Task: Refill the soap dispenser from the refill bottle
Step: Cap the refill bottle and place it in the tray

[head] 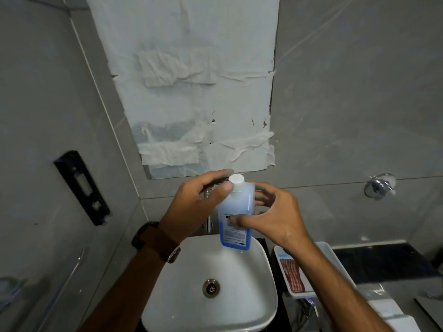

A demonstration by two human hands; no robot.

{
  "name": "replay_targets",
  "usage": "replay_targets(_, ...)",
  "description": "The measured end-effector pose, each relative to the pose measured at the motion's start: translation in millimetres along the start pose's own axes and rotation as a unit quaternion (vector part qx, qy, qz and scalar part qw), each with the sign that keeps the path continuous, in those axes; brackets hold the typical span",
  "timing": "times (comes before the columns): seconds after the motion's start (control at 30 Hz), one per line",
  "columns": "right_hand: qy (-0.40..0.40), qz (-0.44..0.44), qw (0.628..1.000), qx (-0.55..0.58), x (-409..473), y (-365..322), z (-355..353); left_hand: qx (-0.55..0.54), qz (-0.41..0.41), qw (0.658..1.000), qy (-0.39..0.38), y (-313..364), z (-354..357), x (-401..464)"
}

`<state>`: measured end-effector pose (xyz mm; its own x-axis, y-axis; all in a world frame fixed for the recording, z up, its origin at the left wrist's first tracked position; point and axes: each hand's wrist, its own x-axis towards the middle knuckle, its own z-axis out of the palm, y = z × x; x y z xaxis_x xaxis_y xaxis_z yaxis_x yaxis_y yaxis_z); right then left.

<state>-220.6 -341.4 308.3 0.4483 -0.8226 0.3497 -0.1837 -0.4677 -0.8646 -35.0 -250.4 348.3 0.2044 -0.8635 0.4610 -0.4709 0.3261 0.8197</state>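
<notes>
2 hands hold a blue refill bottle (236, 216) above a white sink (242, 295).

On the wall behind, a mirror is covered with taped paper (191, 87). A black bracket (81, 186) is fixed to the left wall, and a chrome valve (380, 185) to the right wall. Right of the sink stands a white tray (333, 264) with something red striped in it. A chrome tap (209, 221) is mostly hidden behind the left hand (196, 204) and the bottle. The bottle is upright, a little tilted, over the back edge of the sink. The right hand (273, 219) grasps its body, thumb on the label. The left hand, with a watch (155, 240) on the wrist, curls at the white cap (236, 181), thumb touching just under it.
</notes>
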Motion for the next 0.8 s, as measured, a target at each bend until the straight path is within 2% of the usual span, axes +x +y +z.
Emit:
replay_targets(0.13, -0.026, -0.012, 1.000, -0.001, 3, -11, -3, 0.052, 0.001, 0.999, 0.006, 3, 0, 9)
replay_targets(0.23, -0.029, -0.009, 1.000, 0.006, 5, -12, -4, 0.014, -0.007, 0.998, 0.055, 1, -7, 14)
replay_targets(0.33, -0.031, 0.001, 0.999, 0.015, 8, -12, -6, 0.006, 0.019, 0.995, 0.100, -1, -11, 14)
replay_targets(0.47, -0.040, -0.010, 0.999, 0.007, 11, -16, -7, 0.016, 0.035, 0.998, 0.053, 1, -2, 10)
replay_targets(0.57, -0.046, -0.013, 0.999, 0.005, 11, -17, -6, 0.046, 0.053, 0.995, 0.066, 2, 2, 11)
replay_targets(0.8, -0.069, 0.016, 0.997, 0.024, -4, 0, -7, 0.012, 0.000, 1.000, 0.009, -7, 9, -3)
